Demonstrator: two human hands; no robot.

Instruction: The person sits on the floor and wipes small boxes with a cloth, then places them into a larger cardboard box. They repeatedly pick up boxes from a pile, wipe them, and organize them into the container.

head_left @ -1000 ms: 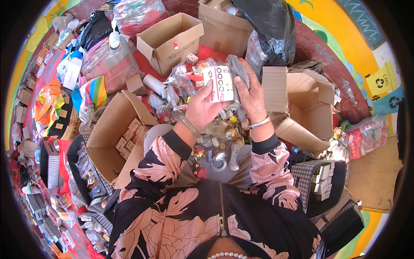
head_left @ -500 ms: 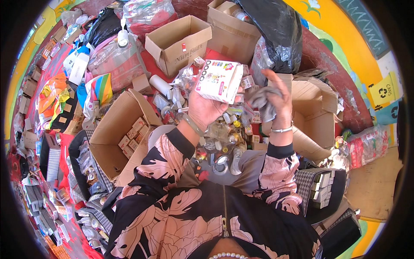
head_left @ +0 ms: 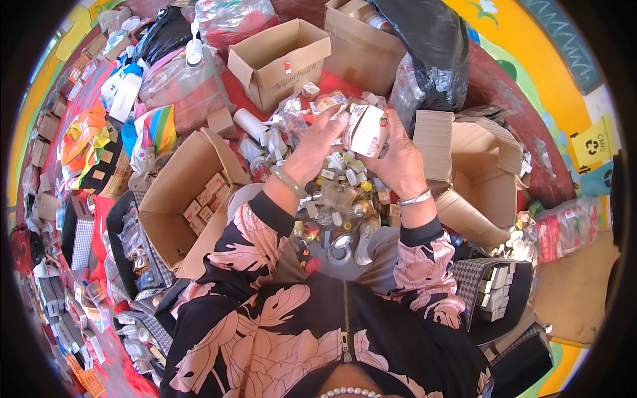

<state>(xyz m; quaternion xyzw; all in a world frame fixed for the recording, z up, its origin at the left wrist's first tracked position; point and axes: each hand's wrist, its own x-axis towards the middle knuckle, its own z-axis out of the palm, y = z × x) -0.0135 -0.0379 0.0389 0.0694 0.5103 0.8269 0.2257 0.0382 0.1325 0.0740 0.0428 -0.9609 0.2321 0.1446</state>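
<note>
Left hand and right hand — each grip partly closed — hold a white box above jumbled small containers.

A brown box has a red label and dark word below its front's top edge. A yellow sign has a short word and bent arrows. The white box's print looks too small.

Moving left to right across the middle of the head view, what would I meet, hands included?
Orange plastic, open cardboard box with small boxes, left hand, white carton, right hand, another open cardboard box, red-and-clear plastic bag.
</note>
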